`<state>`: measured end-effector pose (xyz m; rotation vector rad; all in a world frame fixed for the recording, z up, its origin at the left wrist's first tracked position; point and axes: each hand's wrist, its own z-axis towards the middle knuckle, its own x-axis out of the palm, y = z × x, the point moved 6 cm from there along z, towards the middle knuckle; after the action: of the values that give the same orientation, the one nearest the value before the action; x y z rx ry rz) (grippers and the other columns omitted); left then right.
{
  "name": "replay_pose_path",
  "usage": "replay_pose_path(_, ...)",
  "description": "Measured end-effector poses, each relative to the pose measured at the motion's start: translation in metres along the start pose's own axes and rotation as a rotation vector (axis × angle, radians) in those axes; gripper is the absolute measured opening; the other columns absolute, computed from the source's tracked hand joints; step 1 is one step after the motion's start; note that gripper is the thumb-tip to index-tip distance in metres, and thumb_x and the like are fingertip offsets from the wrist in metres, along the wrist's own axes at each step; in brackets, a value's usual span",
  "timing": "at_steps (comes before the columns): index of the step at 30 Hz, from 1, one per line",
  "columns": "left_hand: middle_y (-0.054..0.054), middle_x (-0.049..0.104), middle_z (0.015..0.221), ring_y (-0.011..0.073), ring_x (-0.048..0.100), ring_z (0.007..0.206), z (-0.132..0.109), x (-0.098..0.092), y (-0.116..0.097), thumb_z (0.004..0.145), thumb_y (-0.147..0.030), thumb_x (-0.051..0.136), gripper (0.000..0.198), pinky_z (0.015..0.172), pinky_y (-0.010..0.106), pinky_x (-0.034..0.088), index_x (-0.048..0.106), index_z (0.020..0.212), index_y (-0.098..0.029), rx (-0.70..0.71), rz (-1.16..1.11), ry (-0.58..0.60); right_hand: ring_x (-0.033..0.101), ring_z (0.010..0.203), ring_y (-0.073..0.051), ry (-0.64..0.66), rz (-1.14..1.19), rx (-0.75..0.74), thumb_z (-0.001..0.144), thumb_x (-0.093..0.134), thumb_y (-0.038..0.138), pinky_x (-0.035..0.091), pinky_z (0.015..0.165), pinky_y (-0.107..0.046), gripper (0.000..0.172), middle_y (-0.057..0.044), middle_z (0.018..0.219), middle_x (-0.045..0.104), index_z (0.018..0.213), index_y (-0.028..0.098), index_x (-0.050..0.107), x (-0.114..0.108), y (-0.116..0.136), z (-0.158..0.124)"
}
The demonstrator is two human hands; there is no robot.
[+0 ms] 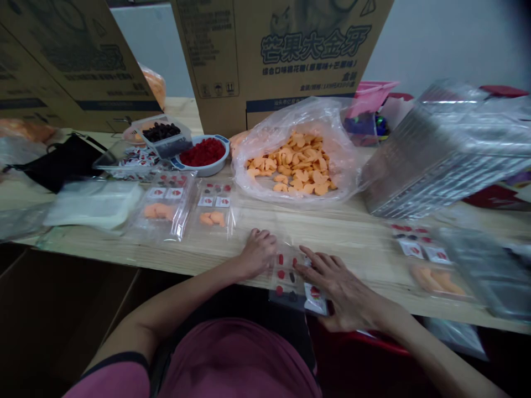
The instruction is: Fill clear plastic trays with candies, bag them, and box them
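Observation:
At the table's front edge lies a clear plastic tray (pixel 285 284) of red and dark candies, with a small white printed sachet (pixel 314 298) on its right side. My left hand (pixel 258 255) is closed, its curled fingers at the tray's upper left edge. My right hand (pixel 340 284) reaches over the right side of the tray, fingers on top and thumb near the lower corner, gripping it. That hand covers part of the tray's contents. The front of the tray juts past the table edge.
An open plastic bag of orange gummy pieces (pixel 302 166) lies ahead. Left of it are a bowl of red candies (pixel 203 153), a tub of dark candies (pixel 161 132) and filled packs (pixel 213 210). Stacked clear trays (pixel 440 155) lean at right, behind another filled tray (pixel 435 279). Cardboard boxes (pixel 224 72) stand behind.

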<state>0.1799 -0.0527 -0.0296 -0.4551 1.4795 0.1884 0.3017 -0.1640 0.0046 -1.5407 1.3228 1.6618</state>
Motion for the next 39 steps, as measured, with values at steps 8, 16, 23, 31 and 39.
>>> replay_pose_path(8, 0.010, 0.061, 0.115, 0.0228, 0.052, 0.107, -0.008, -0.005, -0.009, 0.080, -0.012, 0.051, 0.015, 0.093, 0.040, 0.034, 0.061, 0.091, -0.016, 0.101, -0.101, -0.102, 0.031, 0.128, -0.042, -0.059, -0.041, 0.027, 0.062, 0.068, 0.040, 0.030, 0.099, -0.058, 0.098, -0.016, 0.155, 0.010, 0.147, 0.017, 0.026, 0.013, -0.008, 0.000)
replay_pose_path(16, 0.014, 0.060, 0.114, 0.0238, 0.053, 0.109, -0.028, 0.000, 0.002, 0.078, -0.006, 0.048, 0.023, 0.095, 0.040, 0.044, 0.061, 0.095, -0.013, -0.017, -0.208, -0.306, 0.038, 0.116, -0.039, -0.188, -0.077, 0.196, 0.058, 0.062, 0.033, 0.039, 0.086, -0.052, 0.102, -0.016, 0.149, 0.029, 0.149, 0.015, 0.019, 0.023, -0.014, 0.011)
replay_pose_path(23, 0.013, 0.061, 0.111, 0.0243, 0.054, 0.106, -0.043, -0.004, -0.010, 0.073, -0.003, 0.047, 0.031, 0.094, 0.043, 0.048, 0.060, 0.099, -0.013, -0.056, -0.276, -0.429, 0.043, 0.110, -0.038, -0.267, -0.162, 0.335, 0.059, 0.060, 0.034, 0.040, 0.079, -0.046, 0.092, -0.015, 0.147, 0.035, 0.144, 0.015, 0.030, 0.024, -0.011, 0.017)
replay_pose_path(31, 0.012, 0.061, 0.117, 0.0241, 0.050, 0.119, -0.033, -0.004, -0.018, 0.073, -0.003, 0.045, 0.027, 0.102, 0.045, 0.044, 0.059, 0.092, -0.016, -0.011, -0.331, -0.459, 0.034, 0.126, -0.043, -0.328, -0.116, 0.322, 0.064, 0.063, 0.038, 0.036, 0.092, -0.055, 0.093, -0.023, 0.149, 0.026, 0.146, 0.014, 0.024, 0.026, -0.002, 0.034)
replay_pose_path(39, 0.021, 0.054, 0.129, 0.0288, 0.042, 0.129, -0.005, 0.006, -0.016, 0.083, -0.009, 0.042, 0.044, 0.109, 0.048, 0.033, 0.046, 0.126, -0.004, -0.118, 0.002, -0.307, 0.015, 0.138, -0.042, -0.310, -0.029, 0.241, 0.067, 0.067, 0.062, 0.022, 0.101, -0.066, 0.109, -0.024, 0.152, 0.017, 0.150, 0.020, 0.010, 0.033, -0.008, 0.026)
